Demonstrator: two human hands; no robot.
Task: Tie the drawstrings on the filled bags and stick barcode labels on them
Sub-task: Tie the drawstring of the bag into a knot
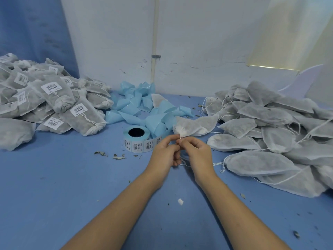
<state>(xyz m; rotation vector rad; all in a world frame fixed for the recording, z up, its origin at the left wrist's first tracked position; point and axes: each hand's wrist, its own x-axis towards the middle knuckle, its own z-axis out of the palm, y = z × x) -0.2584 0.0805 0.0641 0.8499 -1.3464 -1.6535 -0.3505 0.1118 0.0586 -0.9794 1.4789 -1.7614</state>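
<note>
hands: left hand and right hand meet at mid desk, fingers curled, both pinching the drawstring right at the bag's neck
bag: the bag lies just beyond my fingertips, neck gathered and pointing at me, no label on it that I can see
step: I read this as mid-knot, not cinched yet
risk 1: string is thin, so a slipped pinch lets the neck reopen and the fill spills; leaf crumbs already lie on the desk
risk 2: loose tails from the untied pile lie near my right wrist and could snag
risk 3: the label roll is just beside my left hand, so a nudge could roll it away
writing: barcodes plus a short printed line on the roll and on the labelled pile; too small to read, no brand visible
other: blue backing strip heaped behind the roll
</note>
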